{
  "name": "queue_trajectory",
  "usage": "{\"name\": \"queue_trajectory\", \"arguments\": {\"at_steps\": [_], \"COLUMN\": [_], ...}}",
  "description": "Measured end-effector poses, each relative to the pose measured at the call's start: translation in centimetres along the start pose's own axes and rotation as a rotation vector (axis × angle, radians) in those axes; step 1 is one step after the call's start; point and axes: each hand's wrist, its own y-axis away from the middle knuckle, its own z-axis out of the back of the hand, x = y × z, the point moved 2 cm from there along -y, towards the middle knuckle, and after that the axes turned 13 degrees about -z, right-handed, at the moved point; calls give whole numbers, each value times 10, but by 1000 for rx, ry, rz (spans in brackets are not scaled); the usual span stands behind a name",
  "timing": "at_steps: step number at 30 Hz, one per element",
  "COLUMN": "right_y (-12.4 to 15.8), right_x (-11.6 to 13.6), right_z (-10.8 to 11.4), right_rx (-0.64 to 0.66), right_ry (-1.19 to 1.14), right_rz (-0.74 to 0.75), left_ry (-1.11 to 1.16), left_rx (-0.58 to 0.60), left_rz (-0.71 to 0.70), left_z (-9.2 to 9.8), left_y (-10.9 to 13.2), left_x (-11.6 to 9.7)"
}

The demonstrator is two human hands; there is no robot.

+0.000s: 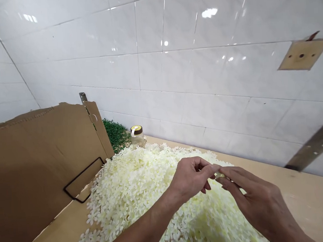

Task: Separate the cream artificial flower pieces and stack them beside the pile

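A large heap of white and pale-yellow artificial flowers (137,175) covers the table below my hands. Over its right part, my left hand (192,176) is closed, thumb and index finger pinched together at the tips. Facing it, my right hand (257,195) is closed too, its fingertips meeting those of the left. Between the fingertips a bit of a pale flower (219,175) shows, mostly covered by the fingers. Which hand bears more of it I cannot tell.
A cardboard box (47,156) stands at the left, with a black wire frame (83,179) against it. Behind the heap are a jar (137,137) with a brown and yellow lid and green artificial foliage (116,134). A metal bracket (316,144) rises at the right by the tiled wall (174,71).
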Motion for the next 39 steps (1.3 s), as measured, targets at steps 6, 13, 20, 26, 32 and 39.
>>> {"name": "queue_trajectory", "arguments": {"at_steps": [6,13,20,26,32,39], "right_y": [10,9,9,10,4,2], "right_x": [2,1,5,13,8,2], "right_z": [2,1,6,3,13,16], "right_rx": [13,65,-48,-26,-24,0], "right_ry": [25,-70,44,55,-13,-75], "right_rz": [-134,-260,-299,-228,-307,-376], "left_ry": [167,363,419,512,436,276], "left_rx": [-50,-249,-310,-234,-197,-172], "left_rz": [20,-41,-76,20,58,43], "left_z": [-9,-28,-37,-36,-28,-14], "left_y": [0,7,16,18,13,7], "left_x": [2,7,3,2,0,-4]}}
